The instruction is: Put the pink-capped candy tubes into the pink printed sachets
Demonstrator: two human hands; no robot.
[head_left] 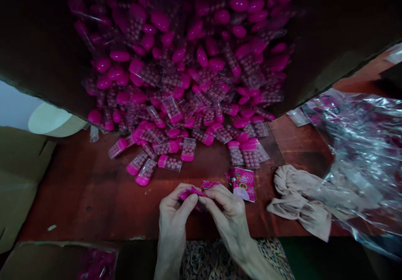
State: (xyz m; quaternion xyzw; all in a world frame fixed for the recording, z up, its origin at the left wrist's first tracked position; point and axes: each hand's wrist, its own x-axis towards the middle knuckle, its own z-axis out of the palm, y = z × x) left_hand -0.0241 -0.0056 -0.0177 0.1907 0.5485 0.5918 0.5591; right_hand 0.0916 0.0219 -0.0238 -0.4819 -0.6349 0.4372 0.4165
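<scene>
My left hand (177, 209) and my right hand (228, 206) meet above the front of the table, both closed in a pinch. Between their fingertips is a small pink printed wrapper (189, 192), partly covered by the thumbs. Just beyond my right hand lie a flat pink printed packet (243, 183) and part of another pink printed piece (210, 184). Farther off, several clear packs of round candy balls with pink caps lie loose, such as the candy pack (188, 149) and the tilted candy pack (146, 172).
A large pile of capped candy packs (172, 108) spills from a big dark box (317, 58) onto the reddish table (109, 204). Crumpled clear plastic (364, 167) and a beige cloth (301, 200) lie right. A pale bowl (56, 121) stands left; a carton (47, 261) with pink items sits front left.
</scene>
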